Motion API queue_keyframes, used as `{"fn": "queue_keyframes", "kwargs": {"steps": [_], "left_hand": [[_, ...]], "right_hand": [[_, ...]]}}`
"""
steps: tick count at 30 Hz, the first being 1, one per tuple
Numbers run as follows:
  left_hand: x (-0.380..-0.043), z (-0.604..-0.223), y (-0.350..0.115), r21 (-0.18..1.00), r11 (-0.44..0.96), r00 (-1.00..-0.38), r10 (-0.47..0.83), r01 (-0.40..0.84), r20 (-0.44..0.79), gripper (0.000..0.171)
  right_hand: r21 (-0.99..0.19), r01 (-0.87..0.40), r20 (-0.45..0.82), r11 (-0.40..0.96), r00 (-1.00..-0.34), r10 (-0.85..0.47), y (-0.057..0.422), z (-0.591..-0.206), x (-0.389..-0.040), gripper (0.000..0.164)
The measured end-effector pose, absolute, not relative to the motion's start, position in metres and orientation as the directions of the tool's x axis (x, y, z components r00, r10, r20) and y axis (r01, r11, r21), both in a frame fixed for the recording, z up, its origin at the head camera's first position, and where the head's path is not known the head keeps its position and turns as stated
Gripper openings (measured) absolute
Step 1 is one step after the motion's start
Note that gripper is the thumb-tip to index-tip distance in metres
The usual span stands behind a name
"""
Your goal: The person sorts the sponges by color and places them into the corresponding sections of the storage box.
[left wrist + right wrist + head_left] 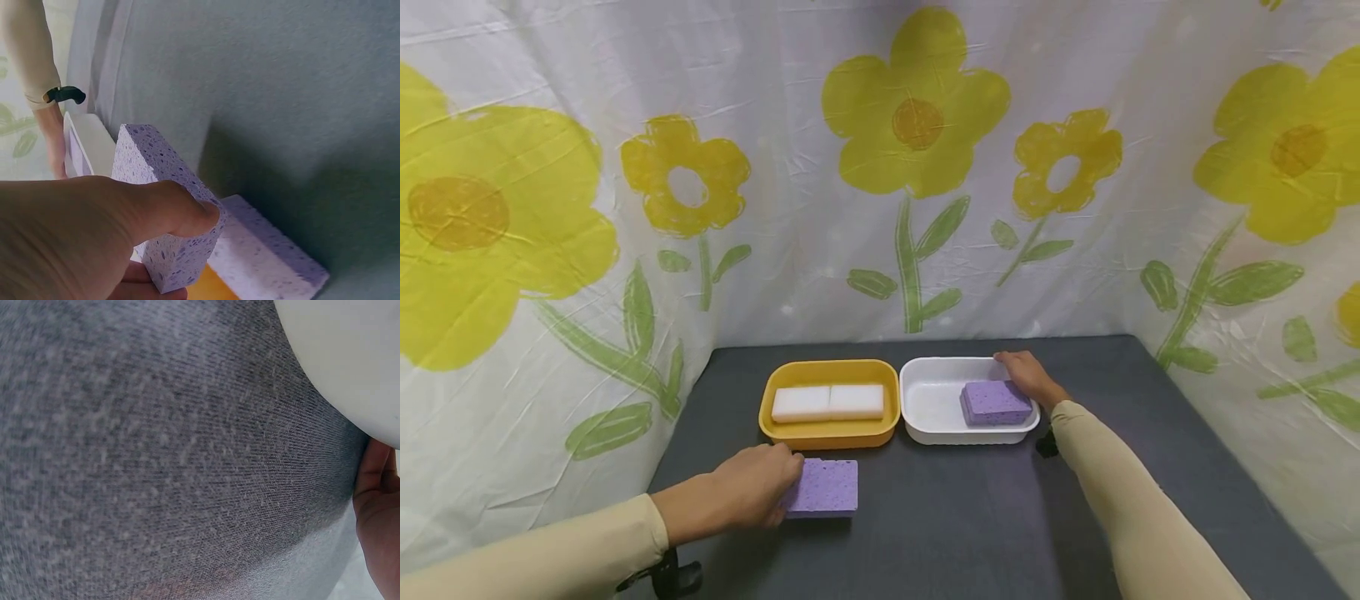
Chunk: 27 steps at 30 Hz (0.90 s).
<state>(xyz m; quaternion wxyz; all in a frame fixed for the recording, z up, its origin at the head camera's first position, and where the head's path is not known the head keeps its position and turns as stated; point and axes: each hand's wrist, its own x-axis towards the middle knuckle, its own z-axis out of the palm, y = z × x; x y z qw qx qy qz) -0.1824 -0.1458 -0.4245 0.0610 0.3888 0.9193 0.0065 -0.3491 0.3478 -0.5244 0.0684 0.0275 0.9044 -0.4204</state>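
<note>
My left hand (737, 492) pinches a purple sponge (826, 486) in front of the yellow tub (827, 435); its thumb presses one face in the left wrist view. Another purple sponge (269, 259) shows just past the held one there; the head view hides it. Over at the white tub (928, 396), my right hand (1033, 379) holds the right end, at the rim. Some of its fingers (374, 465) lie against the tub's outer wall in the right wrist view. Inside the white tub, on its right side, are purple sponges (996, 402), seemingly stacked.
Two white sponge blocks (827, 402) lie end to end in the yellow tub. Both tubs stand side by side on a dark grey cloth-covered table (955, 517). A white curtain (790, 250) with yellow flowers encloses the table's back and sides.
</note>
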Motion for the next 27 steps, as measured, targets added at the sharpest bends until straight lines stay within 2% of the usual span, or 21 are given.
{"fn": "queue_keyframes", "kwargs": {"steps": [7,13,27], "left_hand": [[-0.192,-0.417,-0.133,0.036,0.664,-0.662,0.747,0.747,-0.052,0.036],[-0.202,-0.411,-0.12,0.019,0.655,-0.655,0.755,0.755,-0.037,0.042],[-0.239,-0.393,-0.072,0.037,0.699,-0.693,0.713,0.714,-0.108,0.035]], "right_hand": [[-0.756,0.124,-0.164,0.643,-0.986,-0.002,0.346,-0.524,-0.35,0.065],[-0.757,0.145,-0.18,0.637,-0.984,0.009,0.344,-0.524,-0.349,0.065],[-0.744,0.123,-0.154,0.657,-0.988,0.01,0.347,-0.526,-0.35,0.064]]}}
